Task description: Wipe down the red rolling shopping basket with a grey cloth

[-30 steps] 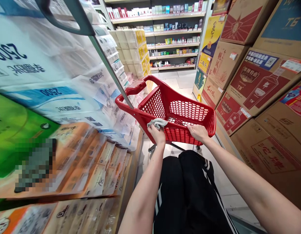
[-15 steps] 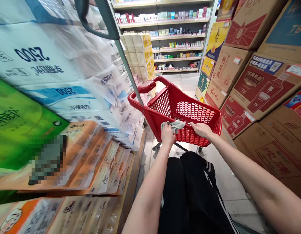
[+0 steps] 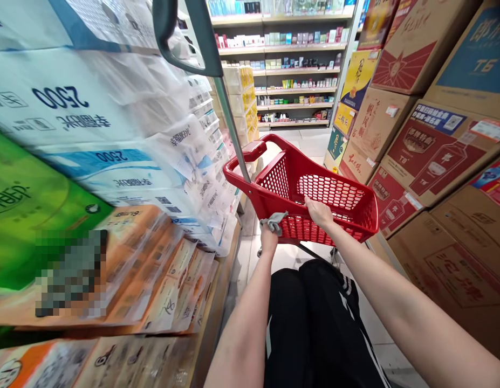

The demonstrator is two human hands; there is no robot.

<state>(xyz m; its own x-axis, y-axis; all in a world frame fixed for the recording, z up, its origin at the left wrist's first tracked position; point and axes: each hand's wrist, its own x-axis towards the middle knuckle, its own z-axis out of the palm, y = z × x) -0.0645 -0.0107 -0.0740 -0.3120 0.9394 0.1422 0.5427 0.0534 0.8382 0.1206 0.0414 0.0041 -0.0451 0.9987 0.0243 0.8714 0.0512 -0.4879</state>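
A red plastic shopping cart [image 3: 269, 198] with perforated basket walls stands side-on in front of me. A grey handle [image 3: 223, 99] rises from its left end. My left hand [image 3: 269, 237] is closed on a grey-green cloth [image 3: 275, 221], low by the outer side of the basket; whether the cloth touches the wall I cannot tell. My right hand [image 3: 318, 212] grips the near top rim of the basket, its fingers curled over the edge.
Cardboard cartons [image 3: 427, 156] are stacked high on the right. On the left, wrapped tissue packs [image 3: 124, 156] and orange paper packs [image 3: 164, 291] fill a low wooden platform. Shelves of small boxed goods [image 3: 294, 70] stand at the back. Pale floor tiles [image 3: 245, 258] run between.
The left hand and cloth have moved from the basket's top rim down and left along its outer side. My right hand has slid left along the rim. The cart sits slightly farther right in view.
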